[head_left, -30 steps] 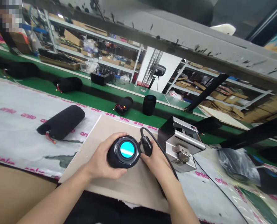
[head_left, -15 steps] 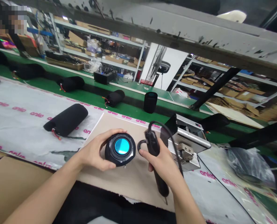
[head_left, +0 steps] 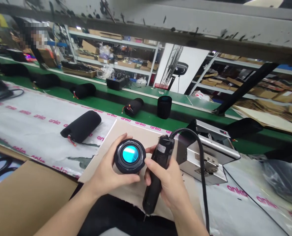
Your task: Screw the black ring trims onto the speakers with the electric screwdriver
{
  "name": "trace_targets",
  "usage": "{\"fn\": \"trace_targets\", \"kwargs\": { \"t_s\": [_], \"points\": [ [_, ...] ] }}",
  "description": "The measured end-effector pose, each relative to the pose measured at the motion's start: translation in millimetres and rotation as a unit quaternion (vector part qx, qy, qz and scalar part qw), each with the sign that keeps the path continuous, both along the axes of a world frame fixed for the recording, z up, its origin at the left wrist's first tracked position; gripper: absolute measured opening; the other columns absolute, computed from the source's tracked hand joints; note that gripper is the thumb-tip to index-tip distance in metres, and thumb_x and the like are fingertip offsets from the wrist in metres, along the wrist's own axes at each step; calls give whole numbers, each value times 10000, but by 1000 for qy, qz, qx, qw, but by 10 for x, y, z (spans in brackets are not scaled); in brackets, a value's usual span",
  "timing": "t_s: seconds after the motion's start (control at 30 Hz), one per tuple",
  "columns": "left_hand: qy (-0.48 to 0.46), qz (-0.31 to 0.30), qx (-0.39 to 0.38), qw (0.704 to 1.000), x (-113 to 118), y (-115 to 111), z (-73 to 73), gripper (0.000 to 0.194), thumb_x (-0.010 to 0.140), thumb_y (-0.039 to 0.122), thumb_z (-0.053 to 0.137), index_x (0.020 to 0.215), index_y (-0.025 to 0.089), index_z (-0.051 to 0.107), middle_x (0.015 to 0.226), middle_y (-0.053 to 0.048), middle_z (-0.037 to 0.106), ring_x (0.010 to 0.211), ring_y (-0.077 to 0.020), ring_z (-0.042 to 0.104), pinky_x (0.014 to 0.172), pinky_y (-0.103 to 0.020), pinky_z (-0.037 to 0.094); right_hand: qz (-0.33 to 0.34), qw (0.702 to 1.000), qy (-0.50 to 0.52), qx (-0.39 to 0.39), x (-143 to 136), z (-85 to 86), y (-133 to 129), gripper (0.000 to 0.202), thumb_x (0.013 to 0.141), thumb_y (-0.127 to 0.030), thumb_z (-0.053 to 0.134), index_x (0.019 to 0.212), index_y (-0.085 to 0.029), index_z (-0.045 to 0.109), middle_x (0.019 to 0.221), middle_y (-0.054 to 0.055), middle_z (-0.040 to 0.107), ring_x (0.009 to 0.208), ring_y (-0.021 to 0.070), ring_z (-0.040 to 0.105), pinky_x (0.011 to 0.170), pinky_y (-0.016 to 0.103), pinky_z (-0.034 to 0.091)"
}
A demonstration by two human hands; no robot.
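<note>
My left hand [head_left: 109, 167] is wrapped round a black cylindrical speaker [head_left: 118, 163], whose round end faces up with a shiny blue disc [head_left: 130, 154] at its centre. In my right hand [head_left: 164, 173] is a black electric screwdriver [head_left: 152, 190], slanted with its thin bit pointing down toward me and its cord leaving the top. The right thumb and fingertips reach the speaker's right edge. Whether they also hold a small part there I cannot tell. Beneath both hands lies a sheet of brown cardboard [head_left: 106, 144].
A metal-cased machine [head_left: 195, 164] stands to the right, by the screwdriver cord. Another black speaker [head_left: 82, 126] with loose wires lies at left. Several more line the green conveyor [head_left: 104, 105] behind, one upright [head_left: 164, 107]. A grey beam [head_left: 146, 24] crosses overhead.
My right hand has moved left to the speaker, and the screwdriver's lower end has swung left. The curved black piece seen at its fingertips no longer shows separately. The view has shifted slightly.
</note>
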State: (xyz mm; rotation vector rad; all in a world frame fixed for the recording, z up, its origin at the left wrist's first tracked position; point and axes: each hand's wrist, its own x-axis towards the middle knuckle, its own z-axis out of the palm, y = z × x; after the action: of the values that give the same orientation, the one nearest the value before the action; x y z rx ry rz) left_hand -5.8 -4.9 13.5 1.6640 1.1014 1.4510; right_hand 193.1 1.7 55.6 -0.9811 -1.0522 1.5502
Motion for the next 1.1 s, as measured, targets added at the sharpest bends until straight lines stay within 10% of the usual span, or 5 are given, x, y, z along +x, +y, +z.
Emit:
{"fn": "trace_targets", "kwargs": {
  "t_s": [0.17,0.4,0.63,0.9,1.1],
  "points": [
    [74,38,18,996,11,54,139,951,682,471,982,1519,328,553,1523,-97,662,1424,-399,629,1186,-552,563,-26,1000,-10,10,26,-17,-41,520,865,-484,888,1154,-194,568,703,-32,649,454,112,579,503,230,500],
    [120,34,2,992,11,69,225,943,739,429,933,1537,192,491,1565,-188,610,1461,-404,590,1235,-543,501,-44,998,-48,5,254,91,-91,538,788,-458,945,1129,-214,607,1236,75,707,457,92,605,466,249,469],
    [73,10,-25,997,47,42,173,1032,735,439,938,1590,203,410,1615,-206,549,1494,-415,552,1179,-520,548,-34,998,-56,23,6,4,-109,528,832,-455,920,1173,-195,612,655,-61,608,466,110,587,499,211,477],
    [51,71,-42,995,131,52,189,1121,615,543,995,1546,201,471,1553,-201,593,1438,-444,594,1166,-567,537,-85,989,-101,60,278,139,-11,605,824,-622,841,1166,-217,550,776,-22,675,470,125,582,500,264,487],
    [78,79,-11,994,144,29,157,1014,653,480,971,1514,209,509,1539,-178,599,1420,-428,605,1159,-558,540,-93,940,-327,4,768,247,168,573,736,-338,899,1214,-237,601,850,-22,674,450,144,598,453,275,489]
  ]
}}
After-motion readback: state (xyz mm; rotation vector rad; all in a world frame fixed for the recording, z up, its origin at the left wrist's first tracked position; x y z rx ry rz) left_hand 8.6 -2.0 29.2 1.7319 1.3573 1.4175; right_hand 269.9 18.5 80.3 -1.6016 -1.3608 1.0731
